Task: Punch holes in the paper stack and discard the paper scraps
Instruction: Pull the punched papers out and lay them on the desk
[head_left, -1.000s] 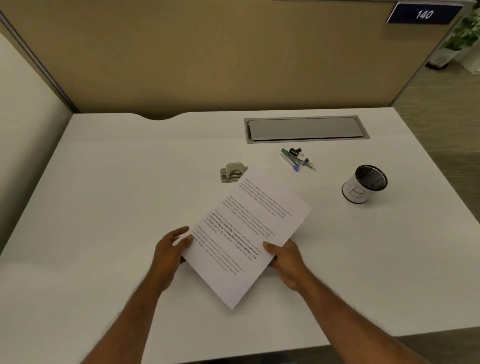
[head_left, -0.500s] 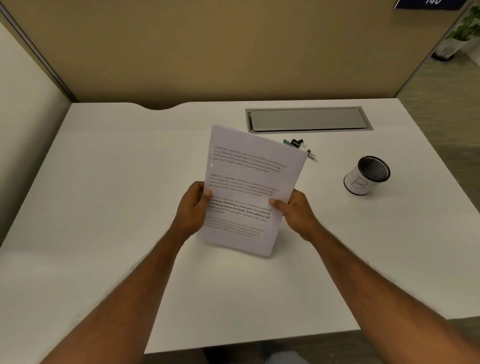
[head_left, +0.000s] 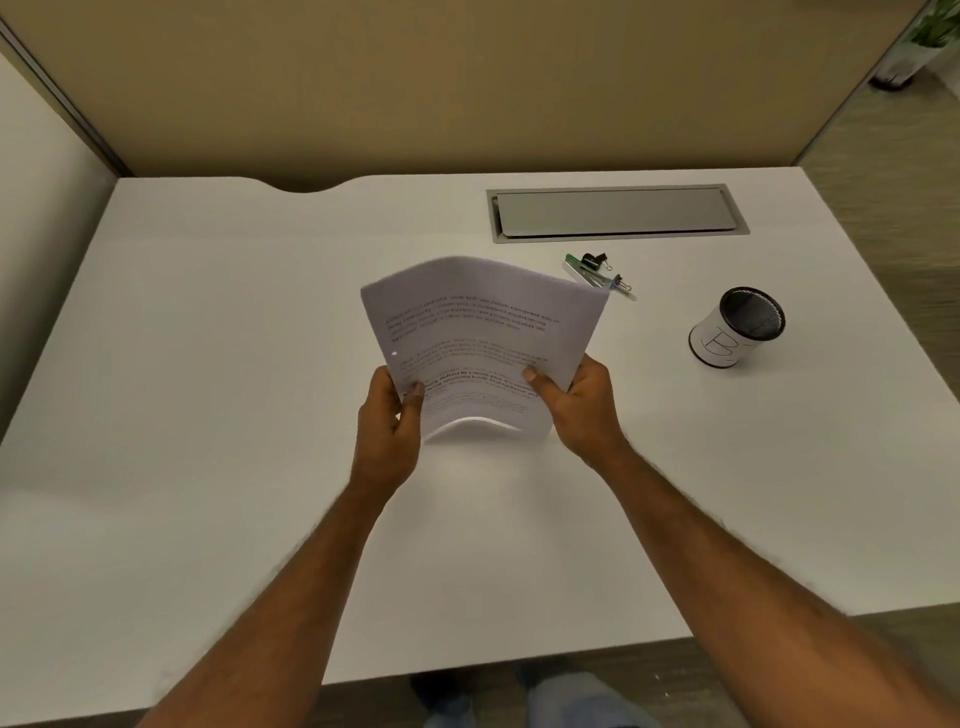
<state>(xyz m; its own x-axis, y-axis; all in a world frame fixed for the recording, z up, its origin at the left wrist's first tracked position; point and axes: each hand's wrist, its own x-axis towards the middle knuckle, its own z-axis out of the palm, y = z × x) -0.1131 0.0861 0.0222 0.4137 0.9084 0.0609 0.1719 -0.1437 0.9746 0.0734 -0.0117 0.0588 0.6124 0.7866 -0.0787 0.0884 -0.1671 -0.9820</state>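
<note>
A stack of printed white paper (head_left: 480, 332) stands upright over the middle of the white desk (head_left: 208, 364), bowed toward me, its lower edge close to the desk top. My left hand (head_left: 392, 421) grips its left edge and my right hand (head_left: 576, 402) grips its right edge, thumbs on the printed face. The hole punch is hidden behind the stack.
Pens and black binder clips (head_left: 600, 273) lie just behind the stack's right corner. A white mesh pen cup (head_left: 737, 327) stands at the right. A grey cable tray lid (head_left: 615, 213) is set into the desk's back. Tan partition walls close the back and left.
Both hands lifted the stack from a slanted hold near the front edge, turned it upright over the desk's middle, and it now bows. The hole punch went out of sight behind it.
</note>
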